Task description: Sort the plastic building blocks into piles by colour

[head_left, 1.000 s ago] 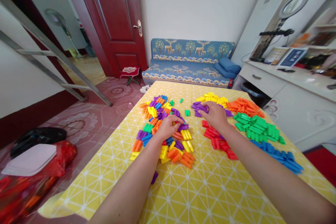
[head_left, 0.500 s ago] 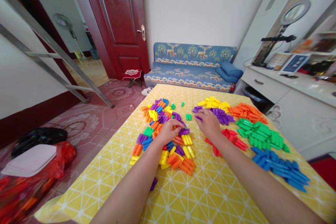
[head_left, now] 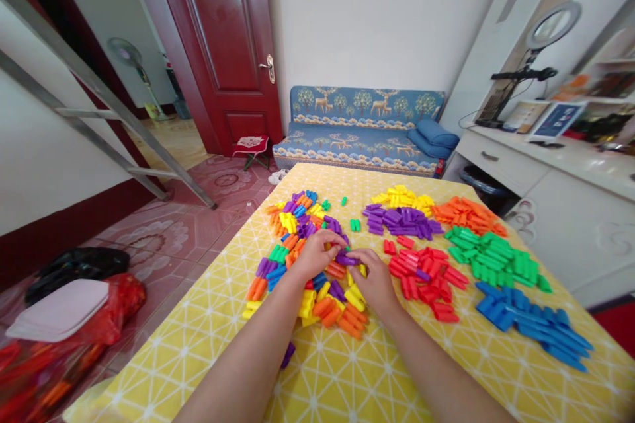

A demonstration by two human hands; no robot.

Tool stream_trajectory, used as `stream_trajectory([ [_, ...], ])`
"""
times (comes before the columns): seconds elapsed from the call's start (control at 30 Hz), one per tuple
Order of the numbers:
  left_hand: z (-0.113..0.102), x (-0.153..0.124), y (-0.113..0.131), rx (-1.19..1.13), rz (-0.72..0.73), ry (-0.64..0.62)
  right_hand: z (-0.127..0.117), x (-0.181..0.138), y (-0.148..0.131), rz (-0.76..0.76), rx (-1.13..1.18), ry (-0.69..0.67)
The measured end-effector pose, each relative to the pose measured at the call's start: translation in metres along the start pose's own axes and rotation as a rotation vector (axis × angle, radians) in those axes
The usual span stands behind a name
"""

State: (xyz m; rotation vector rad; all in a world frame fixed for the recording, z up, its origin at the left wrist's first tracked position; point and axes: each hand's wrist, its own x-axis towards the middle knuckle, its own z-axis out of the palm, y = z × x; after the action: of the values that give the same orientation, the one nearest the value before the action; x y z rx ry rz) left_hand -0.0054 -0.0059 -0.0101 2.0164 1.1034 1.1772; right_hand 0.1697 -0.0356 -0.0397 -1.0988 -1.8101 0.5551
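My left hand (head_left: 319,255) is over the mixed heap of coloured plastic toy tubes (head_left: 288,221), its thumb and fingers pinched at a purple plastic tube piece (head_left: 346,258). From the other side my right hand (head_left: 373,277) grips the same purple piece, thumb and forefinger closed on it. The fingertips hide part of it. Yellow tubes (head_left: 353,296) and orange tubes (head_left: 351,321) lie just below the hands. To the right are sorted piles: purple (head_left: 407,222), red (head_left: 429,272), yellow (head_left: 403,197), orange (head_left: 466,215), green (head_left: 496,256) and blue (head_left: 533,322).
A yellow patterned cloth (head_left: 208,344) covers the table. Two green tubes (head_left: 355,225) and a single green one (head_left: 344,201) lie between heap and piles. Beyond the table stands a blue sofa (head_left: 367,129); a white cabinet (head_left: 560,205) is on the right, a metal ladder (head_left: 143,145) on the left.
My right hand has come left and nearer, from the purple pile to the purple piece at my left hand. The red pile shows more fully. My left hand has stayed about where it was.
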Motion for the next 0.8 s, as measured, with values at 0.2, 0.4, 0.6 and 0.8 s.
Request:
stream_trajectory([
  [0.2,-0.0008,0.0,0.0042,0.038,0.042,-0.048,-0.004,-0.0002,0.0002,0.08,0.149,0.035],
  [0.4,-0.0011,-0.0003,0.0079,0.073,0.085,-0.096,-0.0033,0.0,0.0031,0.117,0.237,0.057],
  [0.6,-0.0007,-0.0009,0.0036,0.095,0.12,-0.105,-0.0031,-0.0007,0.0001,0.169,0.333,0.057],
  [0.8,-0.0001,-0.0006,0.0045,0.021,0.016,-0.036,-0.0001,-0.0012,-0.0009,0.284,0.464,0.069],
])
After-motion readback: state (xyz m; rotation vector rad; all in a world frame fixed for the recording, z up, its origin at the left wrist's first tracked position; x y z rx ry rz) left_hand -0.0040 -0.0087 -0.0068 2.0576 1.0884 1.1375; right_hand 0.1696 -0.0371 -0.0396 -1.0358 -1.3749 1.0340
